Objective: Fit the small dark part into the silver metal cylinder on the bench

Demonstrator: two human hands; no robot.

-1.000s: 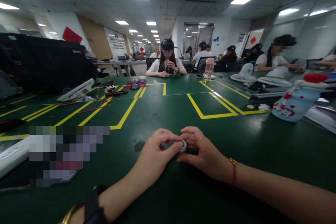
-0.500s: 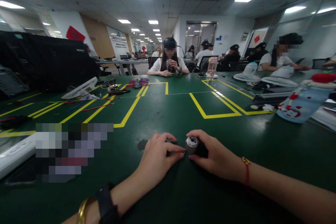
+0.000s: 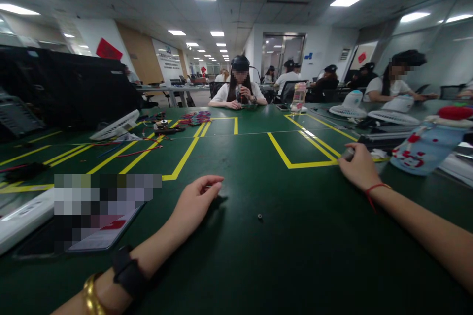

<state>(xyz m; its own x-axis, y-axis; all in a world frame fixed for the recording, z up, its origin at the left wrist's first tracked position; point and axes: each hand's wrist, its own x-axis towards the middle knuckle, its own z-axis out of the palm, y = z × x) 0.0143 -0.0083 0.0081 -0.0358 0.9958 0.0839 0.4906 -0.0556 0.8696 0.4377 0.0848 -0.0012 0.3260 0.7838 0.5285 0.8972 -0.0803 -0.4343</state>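
My right hand (image 3: 358, 167) is closed round a small cylindrical motor (image 3: 348, 154) with a grey metal body. It is at the right, by the corner of a yellow tape outline, and the fingers hide part of the motor. My left hand (image 3: 195, 202) is over the table left of centre, fingers loosely bent and thumb slightly apart from the index finger, with nothing visible in it. A tiny round metal part with a dark centre (image 3: 259, 216) lies on the green table between my hands, touched by neither.
Yellow tape (image 3: 288, 157) marks the green table (image 3: 236, 266). A phone (image 3: 111, 236) and a white device (image 3: 25, 219) lie at left. Loose wires (image 3: 195, 117) lie farther back. A blue bottle (image 3: 421, 152) and white fans (image 3: 393, 113) stand at right. A person (image 3: 240, 88) sits opposite.
My right hand has carried the motor from the centre to the far right. My left hand has drawn back leftward from the tiny metal part, which now lies alone.
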